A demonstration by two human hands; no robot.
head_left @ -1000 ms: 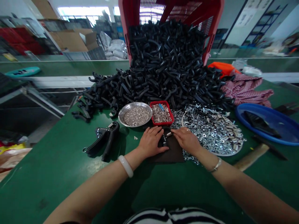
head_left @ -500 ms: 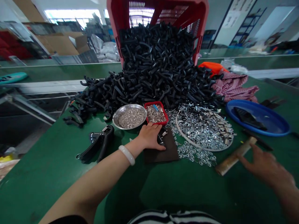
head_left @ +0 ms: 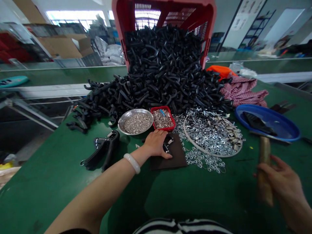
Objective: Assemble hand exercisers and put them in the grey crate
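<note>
My left hand (head_left: 156, 144) grips a small black plastic part with a metal spring (head_left: 168, 143), which rests on a dark rubber pad (head_left: 169, 156). My right hand (head_left: 280, 177) is far to the right, closed around the wooden handle of a hammer (head_left: 264, 152). The hammer's dark head is blurred and lies close to the blue plate's rim. Just left of my left hand lies an assembled black plastic clamp (head_left: 107, 149). My fingers hide part of the small black piece.
A tipped red crate (head_left: 163, 16) spills a heap of black plastic parts (head_left: 163, 74) onto the green table (head_left: 195, 201). Nearby are a steel dish of rings (head_left: 135, 123), a red tray (head_left: 162, 118), a round tray of washers (head_left: 212, 133), and a blue plate (head_left: 268, 122).
My right hand has left the pad, moved right and taken up the hammer, whose handle now points toward me. My left hand stays on the black part.
</note>
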